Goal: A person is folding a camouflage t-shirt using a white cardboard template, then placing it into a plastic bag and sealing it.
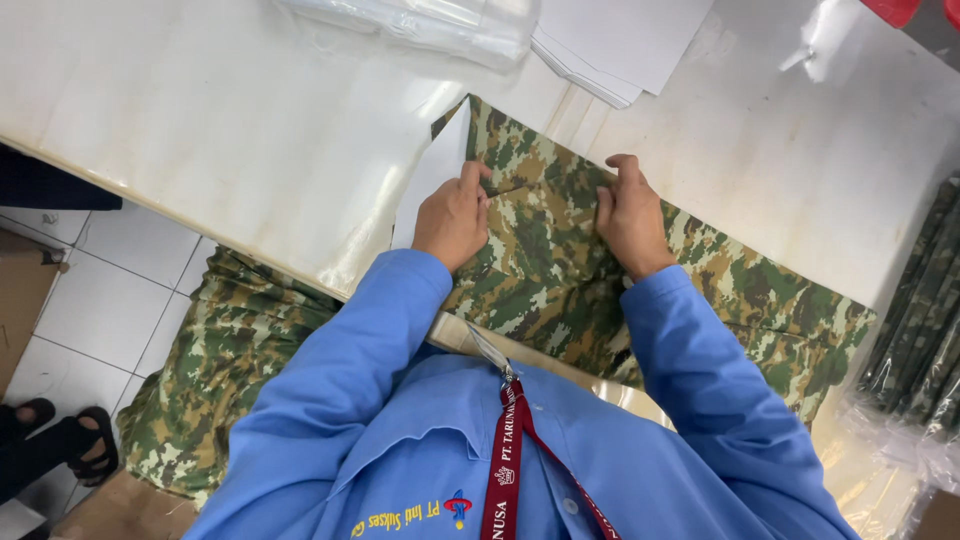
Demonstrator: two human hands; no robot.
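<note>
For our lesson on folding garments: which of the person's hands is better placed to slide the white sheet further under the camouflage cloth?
Probably the left hand: its fingertips rest beside the white sheet on the camouflage cloth. The right hand presses the cloth farther away.

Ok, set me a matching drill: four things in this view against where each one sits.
Things:
1. left hand
2. right hand
3. stack of white paper
4. clear plastic bags

Places:
A. top edge of the table, left of the paper
B. on the camouflage garment, by the white sheet
C. top centre of the table
D. on the garment, away from the white sheet

Pairs: 1-B, 2-D, 3-C, 4-A
</note>
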